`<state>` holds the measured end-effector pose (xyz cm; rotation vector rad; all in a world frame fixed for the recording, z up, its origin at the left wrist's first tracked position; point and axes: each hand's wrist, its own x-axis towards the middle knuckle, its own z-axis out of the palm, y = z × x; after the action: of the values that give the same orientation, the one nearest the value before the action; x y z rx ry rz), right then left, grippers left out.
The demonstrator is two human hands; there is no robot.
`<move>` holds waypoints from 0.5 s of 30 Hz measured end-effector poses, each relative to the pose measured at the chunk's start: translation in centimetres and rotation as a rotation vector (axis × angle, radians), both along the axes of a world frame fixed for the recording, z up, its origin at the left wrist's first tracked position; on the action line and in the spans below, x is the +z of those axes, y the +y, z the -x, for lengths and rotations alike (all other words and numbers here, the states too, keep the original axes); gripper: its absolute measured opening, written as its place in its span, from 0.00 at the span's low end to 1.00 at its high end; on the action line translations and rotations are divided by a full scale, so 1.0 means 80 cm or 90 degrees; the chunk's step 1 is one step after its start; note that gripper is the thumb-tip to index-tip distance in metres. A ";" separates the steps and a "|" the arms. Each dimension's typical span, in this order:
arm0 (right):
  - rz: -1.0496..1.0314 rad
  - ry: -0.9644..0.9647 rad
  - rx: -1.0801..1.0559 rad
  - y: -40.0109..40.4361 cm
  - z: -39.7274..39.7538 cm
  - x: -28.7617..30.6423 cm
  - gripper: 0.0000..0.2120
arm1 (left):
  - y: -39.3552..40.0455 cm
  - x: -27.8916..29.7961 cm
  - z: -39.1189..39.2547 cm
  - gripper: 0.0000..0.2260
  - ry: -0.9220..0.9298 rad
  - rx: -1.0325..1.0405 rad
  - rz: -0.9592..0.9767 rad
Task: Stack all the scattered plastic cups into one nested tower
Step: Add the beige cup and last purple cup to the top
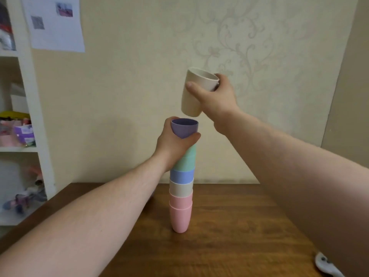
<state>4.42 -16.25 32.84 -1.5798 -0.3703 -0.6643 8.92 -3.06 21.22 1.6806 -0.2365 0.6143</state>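
A cream wall with a faint scrolled pattern (229,37) fills the background, and a brown wooden table (229,226) occupies the lower half of the frame. White shelves (24,120) crowded with blurred items are seen at the left edge, and a printed sheet of paper (56,23) is pinned to the wall in the upper left. A small white object (325,264), too blurred to identify, lies at the lower right of the table.

Near the centre of the frame a nested tower of cups (181,192) stands upright on the table. From the bottom up, two pink cups, a cream one, a blue one and green ones are seen, with a purple cup (184,127) at the top, its open mouth facing upward.

The left hand (173,144) is closed around the upper part of the tower, with the fingers wrapped just below and around the purple cup. The right hand (215,98) is held above and to the right of the tower top, clamped on a cream cup (196,90). That cup is held mouth up and slightly tilted, its base just above the purple cup's rim and apart from it.
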 end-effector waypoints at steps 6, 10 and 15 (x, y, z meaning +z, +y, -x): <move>0.135 0.097 0.009 0.028 -0.023 -0.039 0.27 | -0.005 0.004 -0.010 0.25 0.004 0.033 -0.031; 0.081 0.106 0.032 0.029 -0.035 -0.073 0.24 | -0.001 -0.023 -0.005 0.34 0.016 0.037 -0.079; 0.079 0.156 0.087 0.023 -0.032 -0.094 0.24 | 0.012 -0.093 0.003 0.35 0.146 0.014 -0.147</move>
<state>7.00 -14.41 25.30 -1.7149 -0.3378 -0.3430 8.66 -2.12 13.79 1.9619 -0.1284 0.4171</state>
